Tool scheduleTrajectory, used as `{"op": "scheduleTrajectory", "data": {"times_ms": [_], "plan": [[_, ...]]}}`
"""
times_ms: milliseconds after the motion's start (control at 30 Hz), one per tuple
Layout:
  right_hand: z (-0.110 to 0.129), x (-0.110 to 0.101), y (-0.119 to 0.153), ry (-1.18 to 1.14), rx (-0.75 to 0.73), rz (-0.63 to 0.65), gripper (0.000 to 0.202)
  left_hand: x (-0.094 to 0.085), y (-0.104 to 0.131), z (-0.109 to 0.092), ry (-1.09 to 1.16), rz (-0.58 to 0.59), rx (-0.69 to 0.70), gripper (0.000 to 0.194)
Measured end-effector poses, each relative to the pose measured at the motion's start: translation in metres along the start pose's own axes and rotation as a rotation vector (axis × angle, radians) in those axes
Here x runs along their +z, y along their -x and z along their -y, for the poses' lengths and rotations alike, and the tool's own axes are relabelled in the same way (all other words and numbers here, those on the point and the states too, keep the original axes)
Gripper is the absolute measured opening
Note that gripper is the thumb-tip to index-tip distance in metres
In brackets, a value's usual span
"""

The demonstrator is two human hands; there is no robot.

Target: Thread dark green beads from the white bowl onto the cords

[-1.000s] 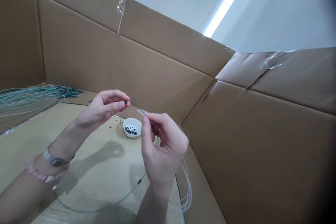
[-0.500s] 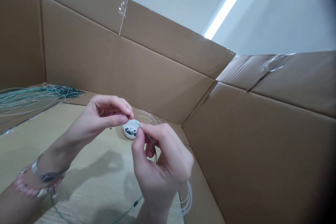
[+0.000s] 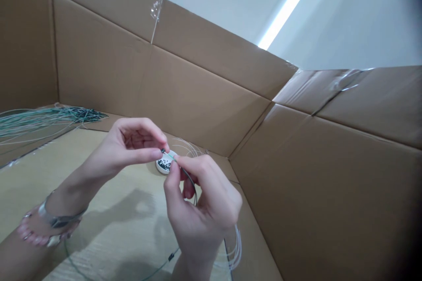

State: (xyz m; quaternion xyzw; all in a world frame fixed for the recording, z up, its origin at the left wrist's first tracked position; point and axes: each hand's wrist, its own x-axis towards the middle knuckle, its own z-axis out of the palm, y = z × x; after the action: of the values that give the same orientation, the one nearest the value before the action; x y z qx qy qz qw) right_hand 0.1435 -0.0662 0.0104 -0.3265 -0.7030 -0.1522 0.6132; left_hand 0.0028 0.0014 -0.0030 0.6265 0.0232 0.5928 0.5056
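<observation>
Between the two hands, in front of a small white bowl, a tiny dark bead sits at the pale tip of a green cord. The tip meets the bead (whether it goes through the hole is too small to tell). The left hand has its grip closed to a fine pinch, thumb and fingertip on the bead; the right hand pinches the cord just behind its tip, its grip likewise closed, and dark strands curve down past the palm. More dark beads lie inside the bowl, which stands on the pale worktop. Below the hands, a thin green strand carries a small dark piece. A metal band and a pink beaded bracelet circle the left wrist. White strands loop at the right; a green bundle lies far left, near cardboard walls.
</observation>
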Motion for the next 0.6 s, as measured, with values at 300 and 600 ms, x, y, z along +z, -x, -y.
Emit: {"op": "scheduleTrajectory", "data": {"times_ms": [300, 600], "plan": [[0.0008, 0.0008, 0.0002, -0.006, 0.011, 0.018, 0.014, -0.0014, -0.0009, -0.0034, -0.003, 0.042, 0.029, 0.02], [0.0013, 0.0013, -0.0018, -0.002, -0.006, 0.004, 0.014, -0.0031, -0.0028, -0.0014, -0.017, 0.065, 0.07, 0.023]]}}
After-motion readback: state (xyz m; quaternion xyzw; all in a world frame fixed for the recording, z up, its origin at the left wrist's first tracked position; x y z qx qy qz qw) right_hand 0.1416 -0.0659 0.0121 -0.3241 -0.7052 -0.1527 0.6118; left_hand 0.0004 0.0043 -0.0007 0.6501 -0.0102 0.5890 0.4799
